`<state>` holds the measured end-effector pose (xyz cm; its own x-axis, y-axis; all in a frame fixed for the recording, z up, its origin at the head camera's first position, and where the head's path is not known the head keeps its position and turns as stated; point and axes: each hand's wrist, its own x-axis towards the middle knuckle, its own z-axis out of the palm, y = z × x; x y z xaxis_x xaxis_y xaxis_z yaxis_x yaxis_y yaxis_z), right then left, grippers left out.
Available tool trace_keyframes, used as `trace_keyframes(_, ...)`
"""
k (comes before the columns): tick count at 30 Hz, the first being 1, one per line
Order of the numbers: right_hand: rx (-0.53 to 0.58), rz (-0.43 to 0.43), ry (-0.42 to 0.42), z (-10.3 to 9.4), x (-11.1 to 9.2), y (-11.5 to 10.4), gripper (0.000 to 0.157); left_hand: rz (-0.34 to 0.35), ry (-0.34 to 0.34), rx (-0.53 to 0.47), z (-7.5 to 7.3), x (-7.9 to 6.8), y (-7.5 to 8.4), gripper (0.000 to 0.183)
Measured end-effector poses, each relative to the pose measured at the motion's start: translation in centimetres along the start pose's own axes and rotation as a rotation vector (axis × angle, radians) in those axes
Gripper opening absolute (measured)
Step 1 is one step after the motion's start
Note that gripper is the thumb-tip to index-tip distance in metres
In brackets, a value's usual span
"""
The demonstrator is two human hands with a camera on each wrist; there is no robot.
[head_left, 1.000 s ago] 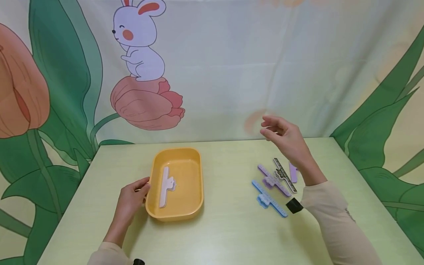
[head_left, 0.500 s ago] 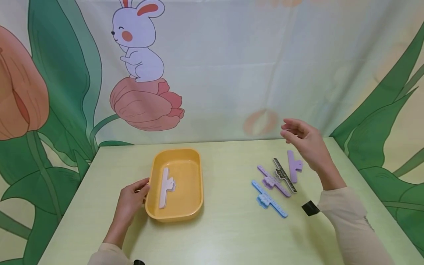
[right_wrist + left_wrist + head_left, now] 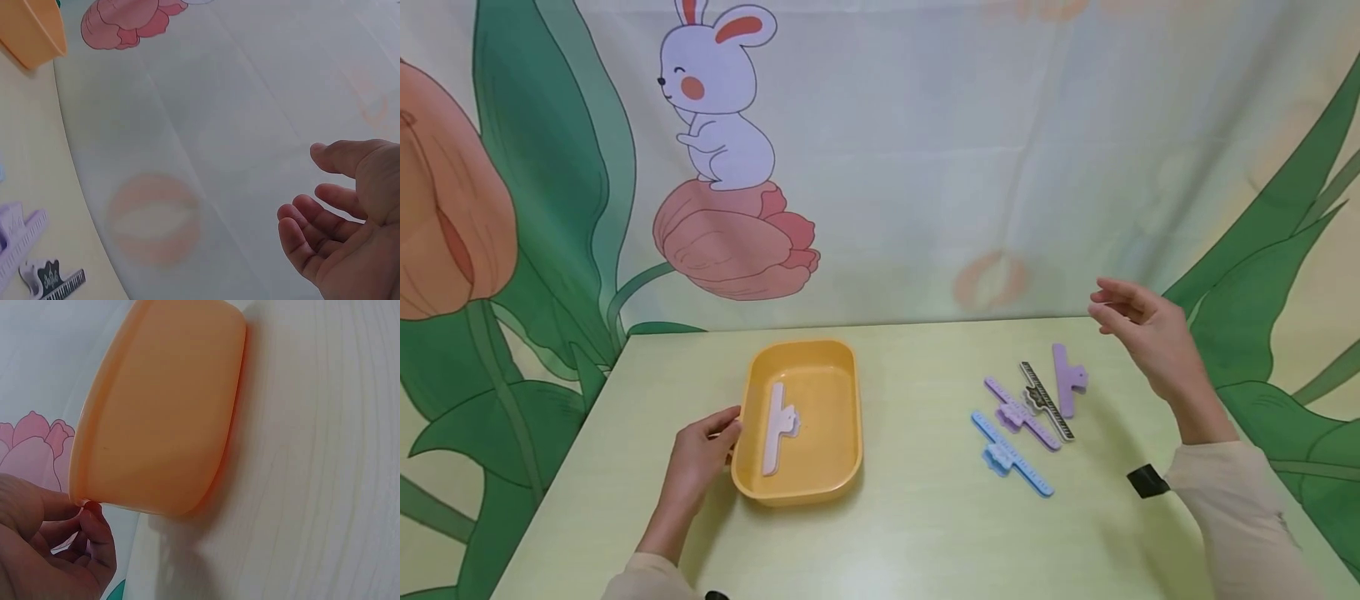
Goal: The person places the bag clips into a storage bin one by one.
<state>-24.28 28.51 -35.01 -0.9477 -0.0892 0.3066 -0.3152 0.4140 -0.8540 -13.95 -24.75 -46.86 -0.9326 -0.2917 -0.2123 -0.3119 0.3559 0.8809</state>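
My left hand (image 3: 698,454) pinches the left rim of a yellow plastic tray (image 3: 842,467); the left wrist view shows thumb and finger meeting at the edge of the tray (image 3: 156,412). Inside the tray lies a pale pink ruler clip (image 3: 773,429). Off to the right, my right hand (image 3: 1153,342) is raised in the air with loosely bent fingers and nothing between them. Nearest to it lies a plain purple clip (image 3: 1063,379). Beside that are a black-and-white ruler clip (image 3: 1047,400), a lilac ruler clip (image 3: 1022,414) and a blue ruler clip (image 3: 1011,454).
The pale green table (image 3: 917,533) ends at a printed cloth backdrop (image 3: 887,167) with a rabbit and tulips. Bare tabletop separates the tray from the group of clips. A black square tag (image 3: 1147,481) hangs by the right sleeve.
My right hand has moved right, away from above the clips, and the plain purple clip has come into full view. The left hand has stayed at the tray's rim.
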Motion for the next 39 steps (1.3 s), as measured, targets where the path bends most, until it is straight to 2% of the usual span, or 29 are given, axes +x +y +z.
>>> trace_keyframes(10, -0.016, 0.021, 0.059, -2.9, -0.5, 1.5, 0.048, 0.009, 0.008, -0.005, 0.0, 0.1, 0.0, 0.042)
trace_keyframes(20, 0.042, 0.031, 0.08, -5.9, -1.2, 2.4, 0.042, 0.002, 0.018, 0.01, 0.0, 0.2, -0.1, 0.041)
trace_keyframes(25, -0.02, 0.029, 0.114, -7.2, -1.7, 3.1, 0.041, 0.003, 0.016, 0.008, 0.0, 0.2, -0.1, 0.042)
trace_keyframes(27, -0.049, 0.029, 0.131, -7.6, -1.8, 3.4, 0.04, -0.002, 0.017, 0.007, 0.1, 0.2, -0.1, 0.041)
trace_keyframes(39, 0.0, 0.005, 0.131, -8.5, -1.8, 3.7, 0.039, 0.019, 0.015, -0.021, 0.0, 0.2, -0.3, 0.042)
